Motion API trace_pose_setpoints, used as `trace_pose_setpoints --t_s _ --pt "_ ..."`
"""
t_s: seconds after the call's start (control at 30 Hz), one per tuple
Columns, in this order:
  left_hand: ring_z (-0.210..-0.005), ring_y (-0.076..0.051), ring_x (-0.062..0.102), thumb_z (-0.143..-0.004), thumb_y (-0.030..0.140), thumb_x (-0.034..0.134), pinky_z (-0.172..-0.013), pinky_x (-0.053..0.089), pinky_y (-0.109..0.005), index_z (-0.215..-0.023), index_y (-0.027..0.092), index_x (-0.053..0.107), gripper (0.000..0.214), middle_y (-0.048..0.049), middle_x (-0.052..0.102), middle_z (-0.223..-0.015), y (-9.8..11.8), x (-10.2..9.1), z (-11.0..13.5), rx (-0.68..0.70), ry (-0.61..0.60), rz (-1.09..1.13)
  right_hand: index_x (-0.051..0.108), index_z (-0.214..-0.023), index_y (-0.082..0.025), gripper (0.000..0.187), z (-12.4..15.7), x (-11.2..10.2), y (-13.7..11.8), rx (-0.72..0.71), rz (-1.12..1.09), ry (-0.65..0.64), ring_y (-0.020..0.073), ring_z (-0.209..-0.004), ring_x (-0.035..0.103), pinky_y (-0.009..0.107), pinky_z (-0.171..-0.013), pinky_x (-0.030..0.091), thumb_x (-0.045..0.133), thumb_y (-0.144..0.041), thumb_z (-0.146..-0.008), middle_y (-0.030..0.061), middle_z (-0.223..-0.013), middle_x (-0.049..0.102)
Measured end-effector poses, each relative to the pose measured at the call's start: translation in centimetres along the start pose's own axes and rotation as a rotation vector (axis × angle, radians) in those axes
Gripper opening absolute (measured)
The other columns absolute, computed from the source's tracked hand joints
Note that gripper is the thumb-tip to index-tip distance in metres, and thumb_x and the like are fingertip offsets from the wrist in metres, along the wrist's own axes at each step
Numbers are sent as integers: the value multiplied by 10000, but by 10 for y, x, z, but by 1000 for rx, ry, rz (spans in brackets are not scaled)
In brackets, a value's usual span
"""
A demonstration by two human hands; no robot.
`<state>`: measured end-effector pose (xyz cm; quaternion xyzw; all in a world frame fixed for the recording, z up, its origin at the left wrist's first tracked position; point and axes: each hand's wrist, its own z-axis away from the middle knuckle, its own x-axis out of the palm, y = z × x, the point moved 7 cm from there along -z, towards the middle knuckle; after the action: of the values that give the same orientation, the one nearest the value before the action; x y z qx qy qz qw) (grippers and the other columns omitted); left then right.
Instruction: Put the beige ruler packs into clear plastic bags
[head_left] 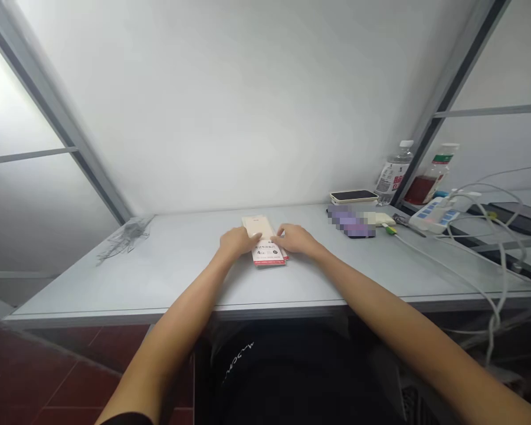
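A stack of flat packets lies on the desk in front of me. Its far part is a cream packet [257, 226]; nearer to me is a white packet [268, 252] with dark print and a red lower edge. My left hand [238, 242] grips the stack's left side, its thumb on top where the two packets meet. On the right side, my right hand [295, 239] is closed with thumb and fingertips at the packets' edge. Another red edge shows beneath the white packet at the right. My fingers hide the stack's sides.
Right of my hands lie a phone [354, 196], a purple blurred item [351, 223] and a cream block [379, 219]. Farther right are a water bottle [393, 174], a bottle of dark red liquid [430, 177], a power strip [434, 216] and white cables. Dark mesh [130, 233] lies left.
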<state>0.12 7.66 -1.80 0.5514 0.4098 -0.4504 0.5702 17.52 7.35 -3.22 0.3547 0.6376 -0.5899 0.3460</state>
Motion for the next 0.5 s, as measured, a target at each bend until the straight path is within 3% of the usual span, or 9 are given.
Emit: trace_pose_setpoints --t_s 0.13,0.33,0.5 --pt "-853 -279 626 -723 693 351 -641 439 -324 -935 181 563 593 -130 663 -944 2 -1 4 -14 -38 -7 572 -1014 -142 375 -1 -4 2 40 -19 20 281 -982 575 310 -718 417 527 -434 -782 143 -1047 630" --pt "-871 -274 626 -722 684 384 -601 422 -290 -986 150 566 622 -155 662 -975 10 7 3 45 -35 22 622 -854 -148 346 1 10 -3 3 -241 -167 166 -603 646 238 -556 454 509 -471 -799 76 -796 677" --pt "-873 -277 623 -774 606 365 -605 424 -298 -975 131 575 557 -165 657 -975 15 10 4 90 -33 10 641 -805 -130 323 0 12 -4 -33 -430 -192 171 -622 634 244 -537 463 612 -445 -735 107 -840 671"
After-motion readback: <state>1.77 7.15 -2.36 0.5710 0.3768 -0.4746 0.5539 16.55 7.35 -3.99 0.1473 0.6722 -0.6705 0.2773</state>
